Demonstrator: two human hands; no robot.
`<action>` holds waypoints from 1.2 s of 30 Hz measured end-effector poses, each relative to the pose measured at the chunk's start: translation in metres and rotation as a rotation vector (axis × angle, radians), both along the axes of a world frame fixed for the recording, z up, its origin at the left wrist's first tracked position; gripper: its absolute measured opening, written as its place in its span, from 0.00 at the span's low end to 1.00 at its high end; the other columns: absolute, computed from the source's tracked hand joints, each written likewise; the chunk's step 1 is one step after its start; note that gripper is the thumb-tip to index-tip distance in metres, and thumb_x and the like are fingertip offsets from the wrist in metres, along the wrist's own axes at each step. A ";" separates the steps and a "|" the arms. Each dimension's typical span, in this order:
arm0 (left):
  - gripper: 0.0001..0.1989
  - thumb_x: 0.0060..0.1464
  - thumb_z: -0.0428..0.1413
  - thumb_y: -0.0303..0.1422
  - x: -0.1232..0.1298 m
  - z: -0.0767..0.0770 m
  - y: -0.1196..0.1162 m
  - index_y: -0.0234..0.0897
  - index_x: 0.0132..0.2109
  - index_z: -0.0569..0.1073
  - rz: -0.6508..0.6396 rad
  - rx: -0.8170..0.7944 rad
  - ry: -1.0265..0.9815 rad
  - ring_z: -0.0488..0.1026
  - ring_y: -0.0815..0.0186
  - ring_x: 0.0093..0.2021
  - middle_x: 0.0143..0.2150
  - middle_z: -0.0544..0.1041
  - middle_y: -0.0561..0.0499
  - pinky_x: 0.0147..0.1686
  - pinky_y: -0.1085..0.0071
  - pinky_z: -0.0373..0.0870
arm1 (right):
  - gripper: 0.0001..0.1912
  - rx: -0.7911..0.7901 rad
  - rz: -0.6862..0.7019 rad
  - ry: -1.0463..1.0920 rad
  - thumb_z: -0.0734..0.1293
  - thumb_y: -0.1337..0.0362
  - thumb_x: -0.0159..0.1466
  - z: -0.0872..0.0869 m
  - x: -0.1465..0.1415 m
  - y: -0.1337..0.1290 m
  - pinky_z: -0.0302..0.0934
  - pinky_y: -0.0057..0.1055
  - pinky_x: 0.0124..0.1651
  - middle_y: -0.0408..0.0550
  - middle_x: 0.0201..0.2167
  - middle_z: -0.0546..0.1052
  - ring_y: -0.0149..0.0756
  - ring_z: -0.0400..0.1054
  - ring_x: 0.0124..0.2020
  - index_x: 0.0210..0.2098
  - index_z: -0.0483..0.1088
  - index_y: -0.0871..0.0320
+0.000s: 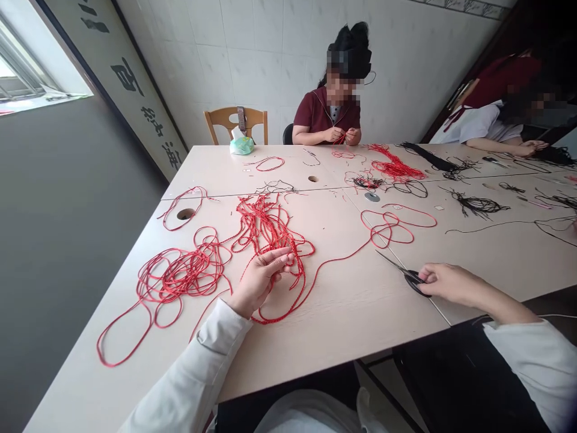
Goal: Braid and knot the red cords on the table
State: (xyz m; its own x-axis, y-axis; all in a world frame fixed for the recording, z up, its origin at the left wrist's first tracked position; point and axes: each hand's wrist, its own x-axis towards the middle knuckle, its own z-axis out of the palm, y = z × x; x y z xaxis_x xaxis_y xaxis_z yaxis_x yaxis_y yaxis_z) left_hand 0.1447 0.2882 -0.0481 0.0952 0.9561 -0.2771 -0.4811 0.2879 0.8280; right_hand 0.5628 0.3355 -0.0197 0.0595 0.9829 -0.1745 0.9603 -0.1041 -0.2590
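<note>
My right hand [453, 285] is closed on the black handle of a pair of scissors [399, 264], whose blades point away to the upper left, low over the table. My left hand [265, 273] is closed in a pinch on a red cord, with fingertips together; the exact grip is partly hidden by the fingers. Around and beyond it lies a bundle of braided red cords [261, 219]. One loop of braided cord [279, 320] curves below the hand. A thin red cord [336, 260] runs from there to loose loops [387, 231] on the right.
A tangled heap of red cord [184, 273] lies to the left. Further off are a red bundle [394, 165], black cords [480, 204], a metal disc [372, 197] and a tissue pack [242, 144]. Across the table [342, 337], a person [327, 114] handles red cord; others sit at right.
</note>
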 end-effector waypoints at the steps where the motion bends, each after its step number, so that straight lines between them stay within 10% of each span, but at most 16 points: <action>1: 0.19 0.42 0.69 0.33 0.000 -0.001 0.000 0.32 0.44 0.79 0.000 0.001 -0.008 0.72 0.75 0.31 0.39 0.78 0.47 0.24 0.83 0.63 | 0.04 -0.132 0.037 0.174 0.69 0.64 0.47 0.003 -0.005 -0.007 0.56 0.32 0.30 0.47 0.21 0.73 0.34 0.65 0.23 0.23 0.69 0.56; 7: 0.13 0.42 0.69 0.32 0.001 -0.004 0.000 0.31 0.34 0.76 -0.008 0.032 -0.054 0.73 0.74 0.31 0.32 0.78 0.49 0.32 0.81 0.69 | 0.22 -0.422 0.068 0.992 0.73 0.53 0.52 0.000 -0.092 -0.061 0.60 0.27 0.27 0.55 0.37 0.73 0.34 0.67 0.31 0.41 0.72 0.60; 14: 0.14 0.41 0.69 0.35 0.004 -0.006 0.000 0.30 0.31 0.76 0.001 0.052 -0.035 0.72 0.74 0.31 0.29 0.75 0.51 0.37 0.78 0.70 | 0.26 -0.763 0.307 1.297 0.62 0.41 0.62 -0.026 -0.193 -0.104 0.61 0.21 0.18 0.48 0.36 0.67 0.26 0.64 0.25 0.41 0.67 0.60; 20: 0.14 0.42 0.69 0.34 0.005 -0.002 -0.003 0.30 0.32 0.76 -0.029 0.051 -0.036 0.72 0.72 0.34 0.31 0.74 0.51 0.41 0.75 0.71 | 0.23 -0.472 0.327 1.184 0.64 0.44 0.62 -0.032 -0.212 -0.088 0.59 0.20 0.19 0.44 0.32 0.67 0.22 0.61 0.21 0.37 0.67 0.61; 36: 0.11 0.47 0.65 0.34 0.004 0.001 -0.005 0.31 0.32 0.74 -0.112 0.081 0.027 0.72 0.71 0.34 0.31 0.73 0.50 0.41 0.73 0.72 | 0.26 -0.411 0.296 1.119 0.64 0.42 0.60 -0.033 -0.218 -0.071 0.47 0.22 0.18 0.44 0.28 0.69 0.23 0.54 0.20 0.36 0.70 0.61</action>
